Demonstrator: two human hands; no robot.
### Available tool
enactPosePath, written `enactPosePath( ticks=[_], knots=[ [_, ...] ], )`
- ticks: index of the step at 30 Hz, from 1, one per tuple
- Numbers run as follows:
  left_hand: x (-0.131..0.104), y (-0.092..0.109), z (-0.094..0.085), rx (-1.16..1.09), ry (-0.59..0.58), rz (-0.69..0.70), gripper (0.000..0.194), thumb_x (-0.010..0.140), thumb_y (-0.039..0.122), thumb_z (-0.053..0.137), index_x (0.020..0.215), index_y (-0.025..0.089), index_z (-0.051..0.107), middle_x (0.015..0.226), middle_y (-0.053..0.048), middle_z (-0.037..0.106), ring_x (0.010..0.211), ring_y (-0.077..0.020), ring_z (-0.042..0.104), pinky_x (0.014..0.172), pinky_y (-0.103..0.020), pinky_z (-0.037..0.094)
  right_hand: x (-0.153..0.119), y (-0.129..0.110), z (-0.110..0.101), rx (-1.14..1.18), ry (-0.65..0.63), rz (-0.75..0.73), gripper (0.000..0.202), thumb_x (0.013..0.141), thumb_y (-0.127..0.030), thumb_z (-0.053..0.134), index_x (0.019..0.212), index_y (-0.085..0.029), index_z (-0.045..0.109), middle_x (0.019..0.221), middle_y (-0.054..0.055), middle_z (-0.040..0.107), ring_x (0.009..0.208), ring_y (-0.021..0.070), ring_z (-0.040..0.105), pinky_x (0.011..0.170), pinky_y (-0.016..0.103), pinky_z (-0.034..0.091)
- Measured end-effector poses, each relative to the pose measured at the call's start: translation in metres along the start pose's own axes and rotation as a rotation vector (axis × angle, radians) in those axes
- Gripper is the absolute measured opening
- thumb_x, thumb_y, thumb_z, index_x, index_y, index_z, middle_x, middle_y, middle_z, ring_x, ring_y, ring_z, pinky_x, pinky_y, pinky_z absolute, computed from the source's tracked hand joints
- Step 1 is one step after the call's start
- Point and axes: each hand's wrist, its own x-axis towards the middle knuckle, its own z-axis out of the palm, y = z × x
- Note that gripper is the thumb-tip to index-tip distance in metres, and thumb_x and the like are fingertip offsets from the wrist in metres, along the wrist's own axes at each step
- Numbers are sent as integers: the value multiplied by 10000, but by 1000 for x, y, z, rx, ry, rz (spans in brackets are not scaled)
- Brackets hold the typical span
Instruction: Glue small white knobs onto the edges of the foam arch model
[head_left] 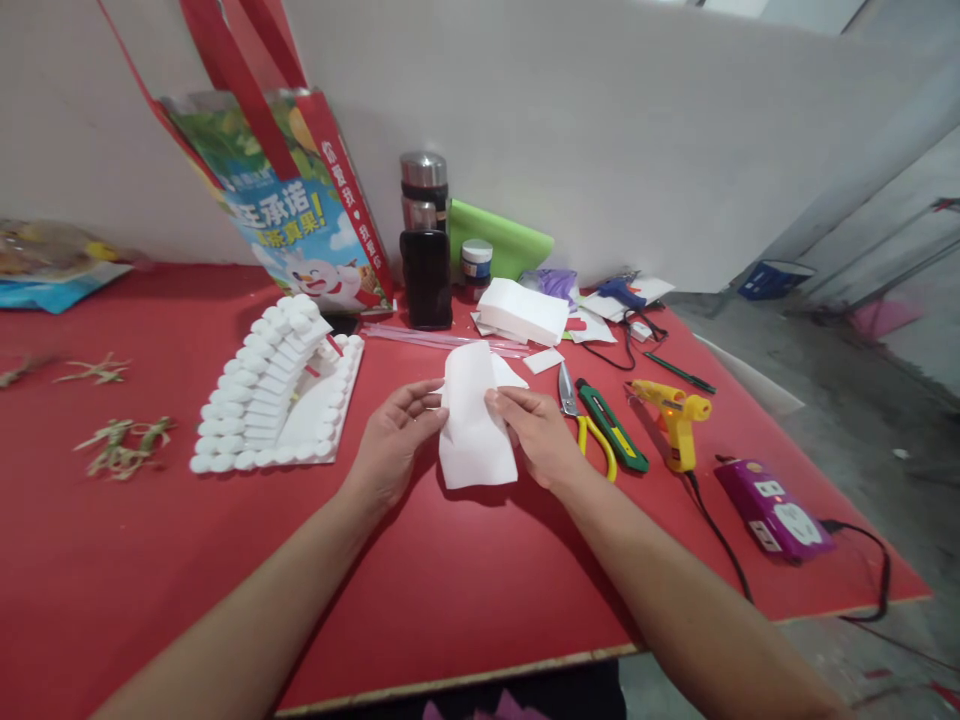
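A white sheet of paper [480, 430], slightly curved, is held up over the red table [420, 600]. My left hand [397, 435] pinches its left edge between thumb and fingers. On the opposite edge my right hand [536, 430] is closed, thumb on top of the sheet. Part of another white piece [510, 372] shows behind it. Left of my hands stands a white model [277, 390] with stacked round pieces and step-like strips. Close to my right hand lie yellow-handled scissors [598, 445] and a green utility knife [611, 425].
A yellow glue gun [675, 415] and a purple power strip [772, 510] with cords lie at the right. Along the back stand a shopping bag [300, 220], a thermos [424, 180], a black phone [426, 280] and white pieces [525, 310]. Straw bundles [127, 447] lie left.
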Motion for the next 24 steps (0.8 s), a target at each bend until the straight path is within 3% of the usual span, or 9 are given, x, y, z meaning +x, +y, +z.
enactPosePath(
  ticks=[3,7,10,17,24],
  knots=[
    [1,-1,0,-15,35,13,535,655,226,986,1127,182,739,933,-7,726,814,-132,687,751,-247,551,-3,-5,3,97,-56,47,430,714,-564,907,694,-212,660,701,4,677,679,165,622,688,329,561],
    [4,-1,0,-56,72,23,552,617,216,989,1073,190,678,923,-8,727,808,-147,692,727,-257,558,-4,-9,3,146,-135,60,453,646,-522,967,934,-226,781,905,44,798,831,216,730,858,421,627],
    [6,-2,-1,-60,91,33,521,625,217,976,1033,196,654,946,-2,713,807,-137,686,733,-256,564,-4,-9,3,149,-162,80,454,628,-485,987,947,-230,791,943,43,812,860,223,745,903,453,622],
    [4,-3,0,-66,92,37,451,639,217,970,934,197,631,912,31,676,750,-121,671,708,-262,575,-4,-5,4,195,-160,88,324,637,-401,984,803,-214,778,753,-5,749,677,159,673,698,349,597],
    [3,8,1,-158,85,-25,563,673,119,931,1179,163,688,929,-24,760,802,-146,707,770,-263,588,1,-3,-3,14,-1,22,278,724,-407,905,824,-191,761,673,-15,686,591,122,569,571,279,474]
  ],
)
